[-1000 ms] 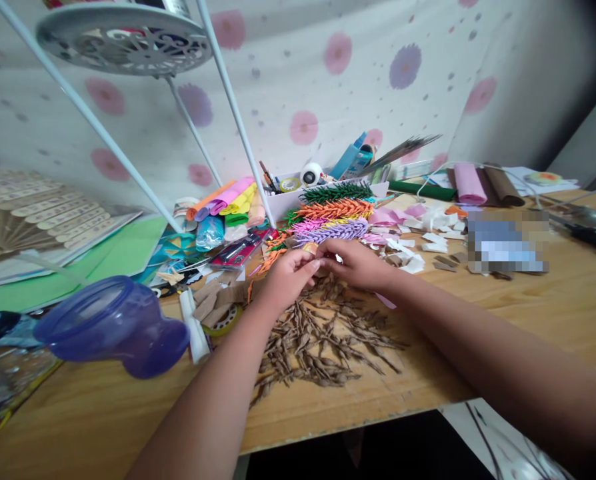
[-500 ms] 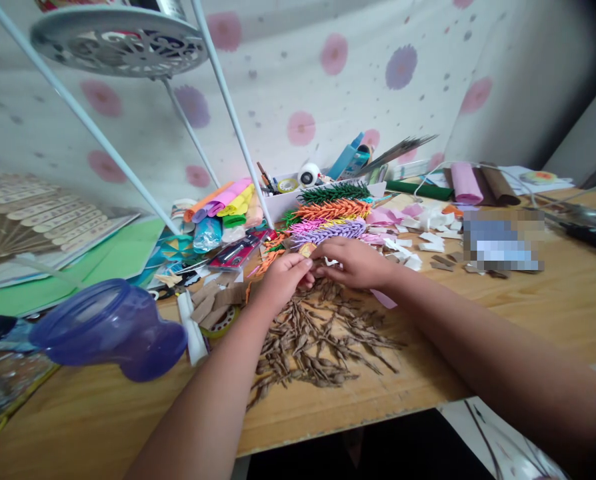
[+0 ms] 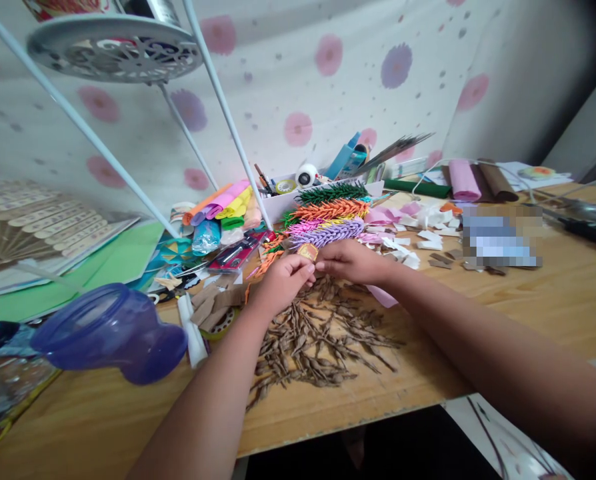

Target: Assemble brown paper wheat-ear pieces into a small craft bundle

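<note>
My left hand (image 3: pixel 284 281) and my right hand (image 3: pixel 347 261) meet fingertip to fingertip above the table. Both are closed in a pinch; whatever lies between the fingers is too small or hidden to make out. Just beneath and in front of them spreads a pile of brown twisted-paper sprigs (image 3: pixel 318 347). A small round thing with a yellow and red face (image 3: pixel 307 251) shows right behind the fingertips. Beyond the hands lie braided paper stalks in purple (image 3: pixel 328 232), orange (image 3: pixel 333 209) and dark green (image 3: pixel 332 194).
To the left stand a purple translucent tub (image 3: pixel 113 333) and a tape roll (image 3: pixel 221 323) by brown paper strips. White paper scraps (image 3: pixel 431 239) lie right of the stalks. A white rack (image 3: pixel 115 50) rises at back left; crepe paper rolls (image 3: pixel 464 180) lie at back right.
My right hand's fingers have come down and closed against the left fingertips. More of the round yellow thing shows behind them. The camera view has shifted slightly.
</note>
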The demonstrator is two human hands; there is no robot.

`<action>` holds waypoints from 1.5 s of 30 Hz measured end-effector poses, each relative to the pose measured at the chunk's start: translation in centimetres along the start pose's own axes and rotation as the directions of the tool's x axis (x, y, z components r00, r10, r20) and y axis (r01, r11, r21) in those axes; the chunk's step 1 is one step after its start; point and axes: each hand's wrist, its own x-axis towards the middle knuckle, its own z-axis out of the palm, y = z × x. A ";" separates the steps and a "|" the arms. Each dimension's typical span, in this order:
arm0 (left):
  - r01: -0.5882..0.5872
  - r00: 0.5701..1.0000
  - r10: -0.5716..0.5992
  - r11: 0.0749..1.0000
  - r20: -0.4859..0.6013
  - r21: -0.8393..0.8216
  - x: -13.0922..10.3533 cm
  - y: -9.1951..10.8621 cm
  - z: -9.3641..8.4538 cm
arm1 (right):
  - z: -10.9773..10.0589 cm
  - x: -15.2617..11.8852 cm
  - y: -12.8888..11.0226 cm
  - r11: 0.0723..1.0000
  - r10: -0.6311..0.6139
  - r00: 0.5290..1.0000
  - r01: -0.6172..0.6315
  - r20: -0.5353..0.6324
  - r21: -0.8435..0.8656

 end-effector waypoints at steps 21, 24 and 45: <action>0.091 0.994 -0.086 0.993 -0.067 0.071 0.0 -0.4 0.0 | 1.2 0.2 0.3 0.998 -0.037 0.982 0.026 -0.186 -0.062; 0.082 0.994 -0.075 0.993 -0.082 0.082 0.0 -0.3 -0.1 | 1.1 0.2 0.5 0.994 -0.019 0.982 -0.002 -0.190 -0.109; 0.013 0.995 -0.031 0.985 -0.100 -0.170 0.4 -0.7 0.0 | 1.4 0.3 -0.7 0.870 0.236 0.971 -0.190 -0.044 0.455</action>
